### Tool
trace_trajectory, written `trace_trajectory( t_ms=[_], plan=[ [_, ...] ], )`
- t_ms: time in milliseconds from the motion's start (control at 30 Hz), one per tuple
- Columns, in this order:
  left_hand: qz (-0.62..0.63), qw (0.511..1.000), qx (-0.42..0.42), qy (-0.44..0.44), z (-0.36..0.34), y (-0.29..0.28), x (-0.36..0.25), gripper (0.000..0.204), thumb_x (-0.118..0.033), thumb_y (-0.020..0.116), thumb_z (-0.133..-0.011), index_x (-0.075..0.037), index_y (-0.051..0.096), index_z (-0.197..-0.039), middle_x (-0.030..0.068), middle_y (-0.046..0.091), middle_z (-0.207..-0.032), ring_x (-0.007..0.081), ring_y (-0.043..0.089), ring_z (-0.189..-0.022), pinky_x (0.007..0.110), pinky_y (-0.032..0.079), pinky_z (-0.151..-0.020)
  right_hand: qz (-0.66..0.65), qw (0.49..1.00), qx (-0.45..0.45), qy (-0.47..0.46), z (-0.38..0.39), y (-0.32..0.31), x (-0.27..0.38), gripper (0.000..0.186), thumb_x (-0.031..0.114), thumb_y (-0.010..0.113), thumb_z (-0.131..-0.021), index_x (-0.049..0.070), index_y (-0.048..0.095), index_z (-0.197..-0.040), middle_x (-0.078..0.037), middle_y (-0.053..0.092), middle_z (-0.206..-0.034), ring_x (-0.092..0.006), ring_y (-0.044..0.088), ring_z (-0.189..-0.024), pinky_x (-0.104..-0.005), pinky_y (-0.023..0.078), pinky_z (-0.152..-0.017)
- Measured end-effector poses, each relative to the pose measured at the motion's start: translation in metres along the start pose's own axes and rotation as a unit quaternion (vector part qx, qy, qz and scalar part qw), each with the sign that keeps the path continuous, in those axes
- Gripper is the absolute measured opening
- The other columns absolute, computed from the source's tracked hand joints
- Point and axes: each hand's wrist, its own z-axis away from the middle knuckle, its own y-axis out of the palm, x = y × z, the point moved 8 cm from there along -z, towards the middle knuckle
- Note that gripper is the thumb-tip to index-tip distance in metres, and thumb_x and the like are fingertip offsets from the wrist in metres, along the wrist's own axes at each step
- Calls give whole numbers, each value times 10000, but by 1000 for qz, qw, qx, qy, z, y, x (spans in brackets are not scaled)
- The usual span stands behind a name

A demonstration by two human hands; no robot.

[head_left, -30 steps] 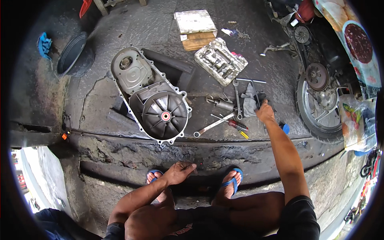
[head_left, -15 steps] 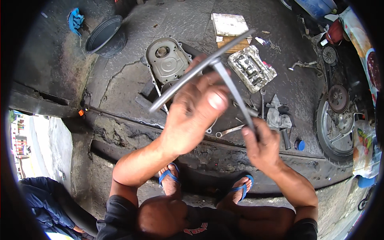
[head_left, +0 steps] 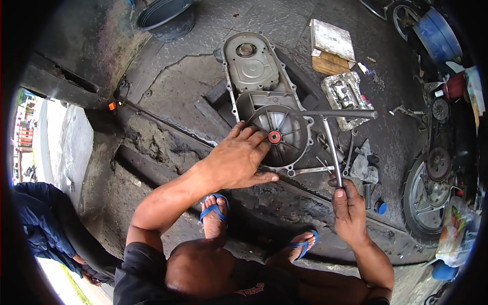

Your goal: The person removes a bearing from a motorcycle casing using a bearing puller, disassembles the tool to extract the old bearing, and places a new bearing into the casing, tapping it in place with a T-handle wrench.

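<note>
A grey metal engine casing (head_left: 254, 71) lies on the floor in front of me. Its rounded near end has radial ribs and a red-ringed hub (head_left: 274, 137) in the centre. My left hand (head_left: 234, 160) rests with fingers spread on the near left edge of that end, short of the hub. In my right hand (head_left: 349, 206) is a T-handle wrench (head_left: 332, 147), gripped low on its shaft. Its crossbar points away from me, above the casing's right edge. A combination wrench (head_left: 312, 170) lies by the near edge of the casing.
Beyond on the right are a dirty white tool case (head_left: 345, 96) and a white-topped wooden block (head_left: 333, 40). A grey rag (head_left: 363, 165) and blue cap (head_left: 380, 207) lie nearer. A motorcycle wheel (head_left: 424, 195) stands far right; a black basin (head_left: 170, 23) sits far left.
My left hand has left the T-handle wrench and come down onto the casing. My right hand keeps the wrench, now lower and further right. The view has shifted.
</note>
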Motion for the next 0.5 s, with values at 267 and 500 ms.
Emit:
trace_trajectory(
  t_ms=[267,500],
  plan=[
    [-105,993,33,42,-8,45,-3,776,-550,648,-826,66,572,-1292,210,534,-1388,319,454,-1351,527,238,-1181,118,991,56,37,6,25,-13,290,251,476,-1041,-5,568,-1144,-116,505,-550,-221,553,-476,-374,421,-481],
    [-141,990,-8,18,-6,58,-2,627,-359,701,-780,53,612,-1244,198,594,-1325,303,527,-1291,482,298,-1167,131,986,76,75,-1,37,-25,293,253,469,-1046,-3,585,-1131,-78,498,-579,-154,491,-508,-340,392,-497]
  ],
)
